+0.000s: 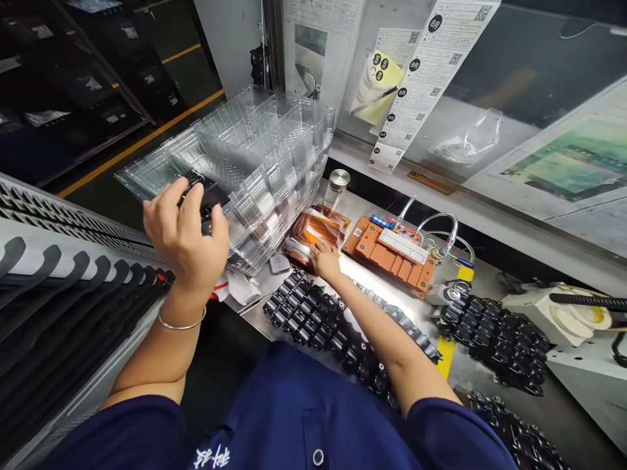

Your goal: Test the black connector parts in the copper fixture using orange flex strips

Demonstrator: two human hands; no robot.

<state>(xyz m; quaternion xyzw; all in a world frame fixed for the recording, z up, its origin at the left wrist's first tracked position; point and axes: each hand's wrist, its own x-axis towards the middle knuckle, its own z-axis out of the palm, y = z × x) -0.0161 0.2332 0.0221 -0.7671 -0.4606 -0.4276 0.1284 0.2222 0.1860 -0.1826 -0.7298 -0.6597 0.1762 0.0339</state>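
My left hand (186,235) is closed around a black molded part (211,196) at the near left corner of a stack of clear plastic trays (274,150). Its fingers curl over the part and hide some of it. Shiny orange-brown plastic packets (321,228) lie on the bench right of the stack. My right hand (326,259) reaches onto their near edge, fingers spread and fingertips touching the plastic. Rows of similar black parts (313,313) lie below my right forearm.
An orange-brown fixture (392,254) with tubes sits right of the packets. A lidded glass jar (337,186) stands behind them. More black parts (494,333) lie past a yellow strip (445,356). A white machine (563,313) is far right. Black straps (53,261) line the left side.
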